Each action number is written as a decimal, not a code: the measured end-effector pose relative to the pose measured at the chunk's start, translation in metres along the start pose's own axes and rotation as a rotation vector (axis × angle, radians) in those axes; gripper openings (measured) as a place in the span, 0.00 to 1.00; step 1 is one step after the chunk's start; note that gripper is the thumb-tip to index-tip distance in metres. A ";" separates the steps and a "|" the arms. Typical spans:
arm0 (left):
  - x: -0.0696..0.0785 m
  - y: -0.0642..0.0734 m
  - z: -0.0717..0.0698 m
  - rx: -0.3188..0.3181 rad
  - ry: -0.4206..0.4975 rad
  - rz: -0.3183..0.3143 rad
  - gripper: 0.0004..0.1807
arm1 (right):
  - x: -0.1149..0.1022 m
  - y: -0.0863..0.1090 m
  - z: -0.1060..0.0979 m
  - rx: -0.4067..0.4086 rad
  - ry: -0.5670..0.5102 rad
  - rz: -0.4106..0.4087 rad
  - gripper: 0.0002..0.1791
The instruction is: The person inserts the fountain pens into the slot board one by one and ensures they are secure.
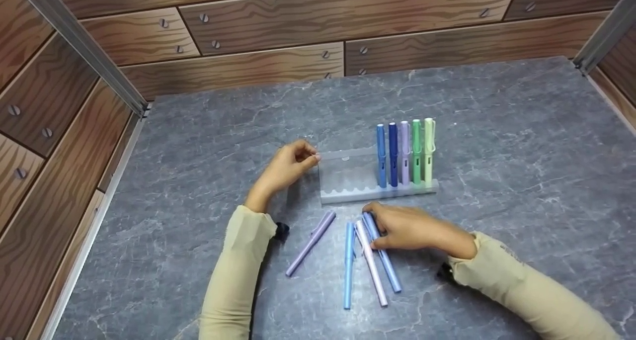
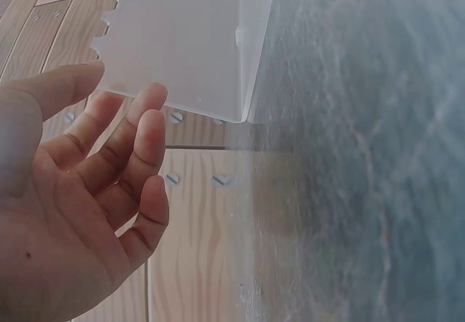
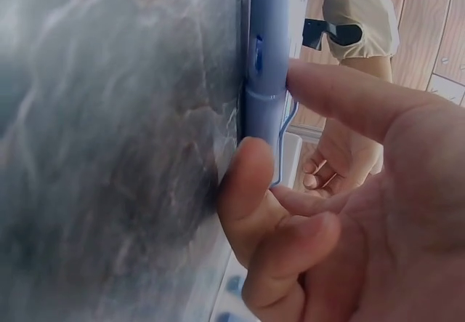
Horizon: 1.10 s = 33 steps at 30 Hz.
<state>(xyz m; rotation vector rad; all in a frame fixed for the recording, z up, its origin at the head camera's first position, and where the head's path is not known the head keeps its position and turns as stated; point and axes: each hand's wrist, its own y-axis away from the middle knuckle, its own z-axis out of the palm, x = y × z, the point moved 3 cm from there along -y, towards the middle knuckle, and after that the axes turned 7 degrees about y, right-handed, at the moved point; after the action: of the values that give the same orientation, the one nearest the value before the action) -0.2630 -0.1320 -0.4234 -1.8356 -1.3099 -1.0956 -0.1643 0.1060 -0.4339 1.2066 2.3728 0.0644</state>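
Note:
A clear plastic pen rack (image 1: 348,197) with a notched front ledge stands in the middle of the table. My left hand (image 1: 288,166) pinches its top left corner between thumb and index finger, the other fingers loosely bent. Below the rack, my right hand (image 1: 412,228) holds a blue pen (image 1: 388,268) near its clipped upper end, thumb on one side and fingers on the other. Close up in the right wrist view, this blue pen (image 3: 267,53) lies along the tabletop. Beside it are a pale lilac pen (image 1: 373,273) and a light blue pen (image 1: 349,275).
On the rack's right half several pens stand upright: blue (image 1: 381,156), navy (image 1: 393,153), lavender (image 1: 405,153), green (image 1: 416,153) and pale green (image 1: 428,153). A purple pen (image 1: 311,243) lies slanted by the left forearm. Wood-patterned walls (image 1: 278,27) enclose the grey table (image 1: 521,181).

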 end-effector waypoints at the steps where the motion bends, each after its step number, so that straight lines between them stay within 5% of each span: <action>1: 0.000 0.000 0.000 0.001 0.000 -0.001 0.10 | 0.000 0.000 0.000 0.003 0.011 0.004 0.37; 16: 0.001 0.000 0.000 -0.007 -0.003 -0.001 0.11 | 0.000 0.002 -0.002 0.019 0.047 -0.010 0.34; 33: 0.001 0.001 0.000 -0.015 0.029 -0.024 0.12 | 0.003 0.010 -0.048 0.183 -0.114 -0.052 0.36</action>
<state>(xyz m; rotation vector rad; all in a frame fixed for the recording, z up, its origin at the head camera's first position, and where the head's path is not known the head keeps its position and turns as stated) -0.2621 -0.1319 -0.4225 -1.8123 -1.3134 -1.1430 -0.1790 0.1229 -0.3901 1.1956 2.3478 -0.2367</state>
